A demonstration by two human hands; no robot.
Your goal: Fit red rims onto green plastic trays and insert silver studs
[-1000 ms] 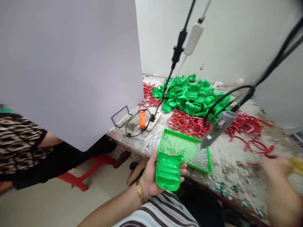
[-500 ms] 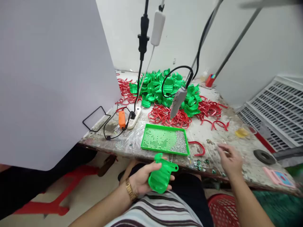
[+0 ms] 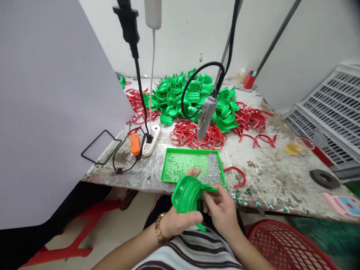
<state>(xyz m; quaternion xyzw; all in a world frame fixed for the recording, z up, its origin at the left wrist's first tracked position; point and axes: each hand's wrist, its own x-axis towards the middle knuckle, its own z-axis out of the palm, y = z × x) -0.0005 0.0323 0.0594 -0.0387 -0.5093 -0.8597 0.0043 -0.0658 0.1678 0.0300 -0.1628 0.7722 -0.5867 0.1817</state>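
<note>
Left hand (image 3: 181, 225): grip clamped on a green moulded plastic piece (image 3: 187, 195). Right hand (image 3: 221, 212): grip pinched on its tab (image 3: 209, 188). Green tray of metal studs (image 3: 191, 149): 12 o'clock, on the table (image 3: 270, 180).

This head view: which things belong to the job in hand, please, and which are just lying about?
Job in hand: left hand and right hand holding a green moulded plastic piece; green tray of small silver beads.

Lying about: red plastic strips, power strip, orange box, red basket.

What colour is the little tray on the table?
The tray is bright green; it shows best in the head view.
</note>
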